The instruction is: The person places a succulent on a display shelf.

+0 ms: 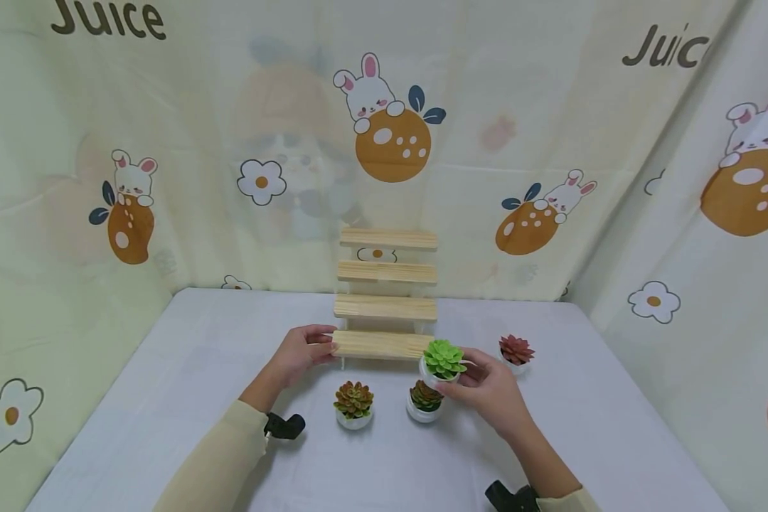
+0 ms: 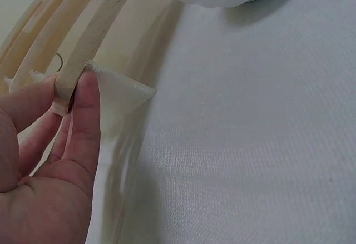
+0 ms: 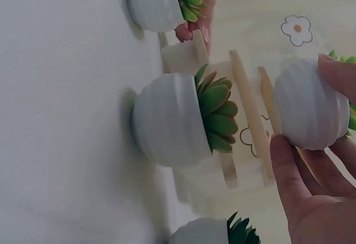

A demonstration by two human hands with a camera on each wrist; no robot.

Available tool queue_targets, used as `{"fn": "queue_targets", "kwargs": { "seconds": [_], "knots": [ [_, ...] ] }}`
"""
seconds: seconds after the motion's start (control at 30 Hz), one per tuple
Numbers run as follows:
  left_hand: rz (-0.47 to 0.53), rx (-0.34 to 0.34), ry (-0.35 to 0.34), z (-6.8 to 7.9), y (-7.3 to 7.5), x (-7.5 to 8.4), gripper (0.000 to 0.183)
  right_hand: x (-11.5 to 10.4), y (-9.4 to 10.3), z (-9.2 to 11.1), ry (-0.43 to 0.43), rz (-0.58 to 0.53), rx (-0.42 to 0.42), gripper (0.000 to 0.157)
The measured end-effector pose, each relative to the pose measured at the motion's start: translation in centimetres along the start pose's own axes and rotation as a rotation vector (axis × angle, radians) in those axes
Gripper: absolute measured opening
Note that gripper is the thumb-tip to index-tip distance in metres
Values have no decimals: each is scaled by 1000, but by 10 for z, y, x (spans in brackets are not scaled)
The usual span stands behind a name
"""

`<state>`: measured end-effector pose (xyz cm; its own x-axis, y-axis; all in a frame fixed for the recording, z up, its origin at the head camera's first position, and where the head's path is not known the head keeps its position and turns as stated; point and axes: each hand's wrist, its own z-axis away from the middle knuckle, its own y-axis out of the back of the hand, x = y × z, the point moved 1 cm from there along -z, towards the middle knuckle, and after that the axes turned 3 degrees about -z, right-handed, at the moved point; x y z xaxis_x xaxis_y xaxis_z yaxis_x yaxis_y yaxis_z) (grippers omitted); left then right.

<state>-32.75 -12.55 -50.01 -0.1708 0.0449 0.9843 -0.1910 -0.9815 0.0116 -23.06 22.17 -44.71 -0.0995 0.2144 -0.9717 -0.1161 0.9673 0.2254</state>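
Note:
A stepped wooden shelf (image 1: 384, 307) with light slats stands at the middle back of the table. My left hand (image 1: 305, 353) pinches the left end of its lowest slat (image 2: 83, 44), thumb on top and fingers beneath. In my right hand (image 1: 489, 391) is a bright green potted succulent (image 1: 444, 359), its white ribbed pot (image 3: 308, 105) gripped between thumb and fingers. It is held up off the table, near the lowest slat's right end. Below it stands a dark green and reddish potted succulent (image 1: 424, 400), partly covered in the head view.
A brownish potted succulent (image 1: 353, 405) stands in front of the shelf, left of centre. To the right, behind my right hand, is a red potted succulent (image 1: 515, 353). A patterned curtain (image 1: 294, 107) hangs behind the white table (image 1: 230, 341).

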Motion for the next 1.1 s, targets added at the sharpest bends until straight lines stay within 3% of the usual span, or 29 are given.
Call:
{"fn": "queue_targets", "kwargs": {
  "seconds": [0.33,1.1],
  "knots": [
    [22,-8,-19,1,-1,1,45,-11,-8,-27,-11,62,28,69],
    [0,18,6,0,-1,0,44,-34,-25,-80,-2,69,8,72]
  ]
}}
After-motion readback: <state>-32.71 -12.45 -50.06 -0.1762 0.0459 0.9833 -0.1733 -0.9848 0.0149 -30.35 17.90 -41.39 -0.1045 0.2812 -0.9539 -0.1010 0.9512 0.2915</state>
